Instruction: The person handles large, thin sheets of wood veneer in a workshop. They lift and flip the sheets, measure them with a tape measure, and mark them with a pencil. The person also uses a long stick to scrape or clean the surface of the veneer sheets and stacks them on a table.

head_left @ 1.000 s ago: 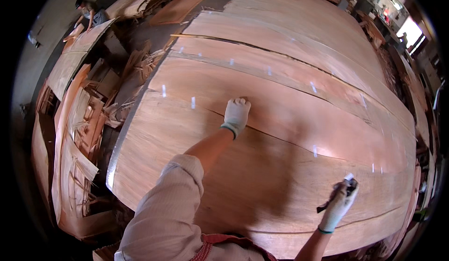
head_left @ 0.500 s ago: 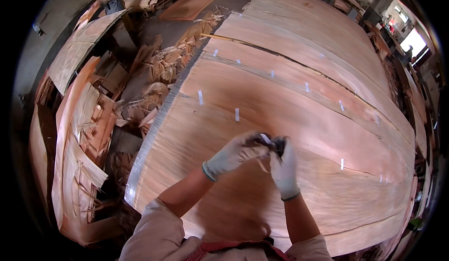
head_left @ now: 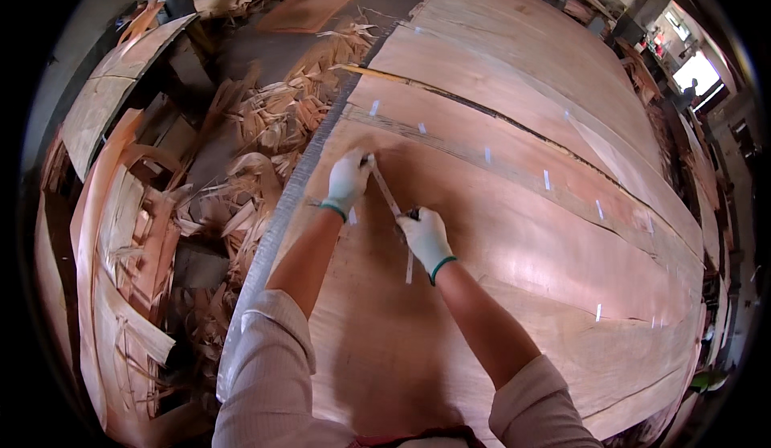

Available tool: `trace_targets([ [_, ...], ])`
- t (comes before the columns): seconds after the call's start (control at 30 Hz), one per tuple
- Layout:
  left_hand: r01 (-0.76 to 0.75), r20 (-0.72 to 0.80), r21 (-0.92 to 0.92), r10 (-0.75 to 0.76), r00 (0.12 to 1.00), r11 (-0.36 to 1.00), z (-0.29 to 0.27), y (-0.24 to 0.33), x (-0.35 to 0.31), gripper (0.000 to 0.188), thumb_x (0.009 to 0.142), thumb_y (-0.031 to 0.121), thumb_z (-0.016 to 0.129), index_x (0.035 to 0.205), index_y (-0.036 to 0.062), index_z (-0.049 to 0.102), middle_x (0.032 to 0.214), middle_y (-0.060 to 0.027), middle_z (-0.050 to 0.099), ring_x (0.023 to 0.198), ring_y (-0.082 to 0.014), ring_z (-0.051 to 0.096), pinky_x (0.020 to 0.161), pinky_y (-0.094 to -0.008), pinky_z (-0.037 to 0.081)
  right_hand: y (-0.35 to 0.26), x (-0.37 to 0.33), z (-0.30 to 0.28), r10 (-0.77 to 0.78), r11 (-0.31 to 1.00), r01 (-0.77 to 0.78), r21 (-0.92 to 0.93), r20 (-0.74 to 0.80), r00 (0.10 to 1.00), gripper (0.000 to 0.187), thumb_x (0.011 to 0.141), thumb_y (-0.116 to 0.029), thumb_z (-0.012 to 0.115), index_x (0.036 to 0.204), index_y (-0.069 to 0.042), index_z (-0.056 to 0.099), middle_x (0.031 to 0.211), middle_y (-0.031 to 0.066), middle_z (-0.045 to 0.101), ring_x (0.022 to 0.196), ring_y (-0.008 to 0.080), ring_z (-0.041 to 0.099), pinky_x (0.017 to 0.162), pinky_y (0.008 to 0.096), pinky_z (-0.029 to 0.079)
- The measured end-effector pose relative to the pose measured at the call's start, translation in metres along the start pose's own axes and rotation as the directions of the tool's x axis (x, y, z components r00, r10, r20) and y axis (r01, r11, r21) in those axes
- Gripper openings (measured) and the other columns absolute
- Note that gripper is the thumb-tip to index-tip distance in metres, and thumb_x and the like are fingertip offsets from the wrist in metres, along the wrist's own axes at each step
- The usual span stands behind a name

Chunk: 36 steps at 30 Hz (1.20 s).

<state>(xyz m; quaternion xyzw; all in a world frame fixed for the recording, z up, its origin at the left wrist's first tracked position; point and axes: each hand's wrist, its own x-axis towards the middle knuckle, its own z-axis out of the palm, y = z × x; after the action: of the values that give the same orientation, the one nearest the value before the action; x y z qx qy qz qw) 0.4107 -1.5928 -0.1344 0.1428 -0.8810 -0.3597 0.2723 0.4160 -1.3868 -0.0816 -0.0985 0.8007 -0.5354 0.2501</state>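
Sleeves (head_left: 269, 364): pale, rolled up, coming in over the near edge of the sheets (head_left: 610, 360).
Right hand (head_left: 426, 237): gloved, fingers closed on the lower part of the tape strip; something dark shows at the fingertips, too small to name.
White length (head_left: 409, 269): just below the right hand; I cannot tell whether it is the strip's tail or a separate piece on the sheets.
Tape strip (head_left: 385, 189): white, stretched slantwise between the hands, toward the left edge of the sheets; whether it touches the surface cannot be told.
Left hand (head_left: 348, 181): gloved, fingers pinched at the strip's upper end, near the left edge.
Near seam (head_left: 626, 319): partly taped, by the look of it. One piece (head_left: 352, 216) lies just below the left hand, another (head_left: 598, 312) toward the right edge, two small ones beyond it. From the right hand to that other piece, no tape shows.
Far seam (head_left: 454, 142): a row of pieces runs along it from left to right, so it looks largely done.
Dark-edged strip (head_left: 482, 110): crosses the sheets beyond the far seam, its end poking past the left edge.
Scraps (head_left: 273, 118): heaped on the floor beyond the left edge.
Window (head_left: 697, 74): bright, past the far right corner.
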Motion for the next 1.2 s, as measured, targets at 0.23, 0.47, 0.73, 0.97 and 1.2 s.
trace_targets([
  [0.23, -0.092, -0.072, 0.341, 0.124, 0.99, 0.935, 0.052, -0.003, 0.097, 0.013, 0.078, 0.018, 0.066, 0.087, 0.0092, 0.061, 0.11, -0.014, 0.062, 0.104, -0.0333, 0.056, 0.083, -0.0451, 0.043, -0.003, 0.088, 0.002, 0.219, 0.919, -0.184, 0.349, -0.064, 0.974, 0.016, 0.085, -0.011, 0.06, 0.078, 0.004, 0.059, 0.064, 0.01, 0.06, 0.056, 0.0178, 0.058, 0.053, 0.0323, 0.047],
  [0.47, -0.21, -0.009, 0.405, 0.234, 0.972, 0.89, 0.071, -0.009, 0.08, 0.032, 0.076, 0.032, 0.07, 0.101, 0.0149, 0.062, 0.137, -0.0098, 0.048, 0.125, -0.0304, 0.043, 0.105, -0.0494, 0.03, 0.023, 0.109, -0.015, -0.132, 0.964, 0.075, -0.254, -0.213, 0.968, 0.017, 0.082, -0.016, 0.061, 0.076, 0.0, 0.062, 0.061, 0.0137, 0.06, 0.061, 0.0255, 0.064, 0.056, 0.0373, 0.049],
  [0.73, -0.227, 0.139, 0.357, 0.189, 0.972, 0.906, 0.13, 0.067, 0.096, 0.035, 0.087, 0.025, 0.056, 0.116, 0.0055, 0.057, 0.133, -0.0181, 0.049, 0.131, -0.034, 0.037, 0.108, -0.0501, 0.027, 0.037, 0.078, -0.156, 0.188, 0.967, -0.142, 0.211, -0.218, 0.958, 0.014, 0.084, -0.014, 0.062, 0.081, -0.001, 0.062, 0.067, 0.0046, 0.061, 0.049, 0.0088, 0.048, 0.041, 0.0234, 0.036],
  [0.97, -0.308, 0.121, 0.45, 0.285, 0.951, 0.838, 0.244, 0.137, 0.064, 0.06, 0.095, 0.042, 0.039, 0.137, 0.0, 0.038, 0.146, -0.017, 0.036, 0.139, -0.0316, 0.028, 0.114, -0.0493, 0.015, 0.071, 0.088, -0.196, -0.095, 0.644, -0.087, -0.76, -0.192, 0.977, 0.028, 0.084, -0.026, 0.065, 0.096, -0.001, 0.063, 0.096, 0.0214, 0.065, 0.093, 0.0378, 0.061, 0.078, 0.047, 0.048],
  [1.2, -0.69, 0.446, 0.197, 0.563, 0.696, 0.697, 0.265, 0.219, 0.025, 0.047, 0.088, 0.019, 0.049, 0.132, 0.0045, 0.045, 0.14, -0.0147, 0.044, 0.132, -0.0307, 0.038, 0.112, -0.0398, 0.026, 0.105, 0.102, -0.339, 0.186, 0.879, -0.324, -0.351, -0.374, 0.909, 0.036, 0.078, -0.022, 0.064, 0.11, -0.005, 0.062, 0.085, 0.0184, 0.068, 0.077, 0.0326, 0.066, 0.067, 0.0398, 0.053],
])
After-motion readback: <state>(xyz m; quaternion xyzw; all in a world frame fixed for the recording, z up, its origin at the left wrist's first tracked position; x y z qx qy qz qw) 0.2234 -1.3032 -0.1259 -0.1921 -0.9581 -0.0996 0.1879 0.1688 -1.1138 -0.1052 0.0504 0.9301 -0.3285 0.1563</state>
